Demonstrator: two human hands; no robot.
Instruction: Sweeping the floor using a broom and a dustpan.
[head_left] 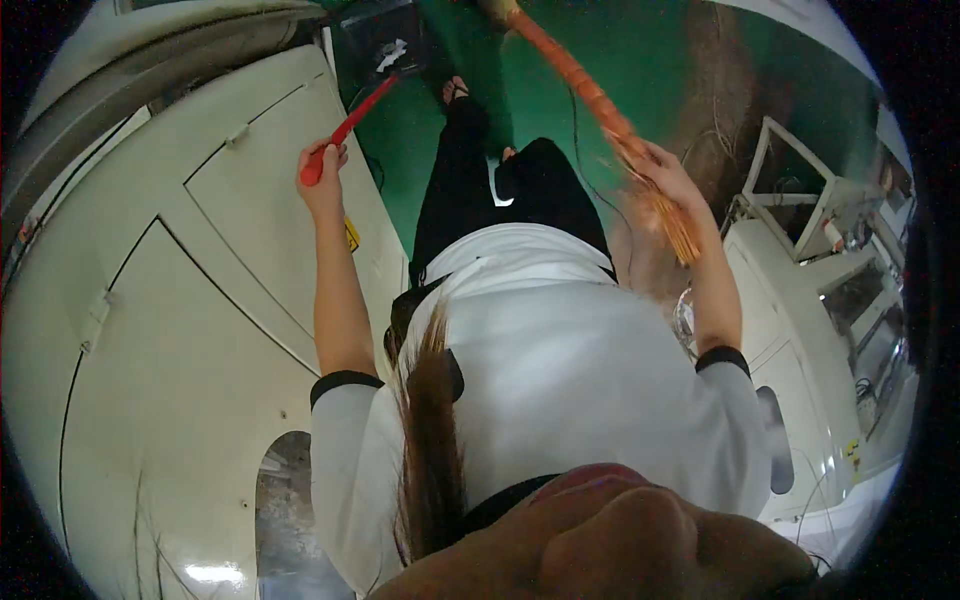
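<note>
My left hand [328,185] is closed around the red handle [352,122] of a long-handled dustpan. Its dark pan [362,32] is low at the far left of centre, with a crumpled white scrap [392,54] in it. In my right hand [668,178] is a broom [578,80] with an orange-brown wrapped handle. Loose stalks stick out of the handle's near end, beside my right forearm. The broom slants away to the far left, and its head is mostly cut off by the top edge.
Cream machine cabinets with panel doors [190,340] stand close along my left. On the right is another pale machine [780,300] with an open frame [795,185]. A dark cable [590,185] runs over the green floor [540,110], near a brownish stained patch [715,90].
</note>
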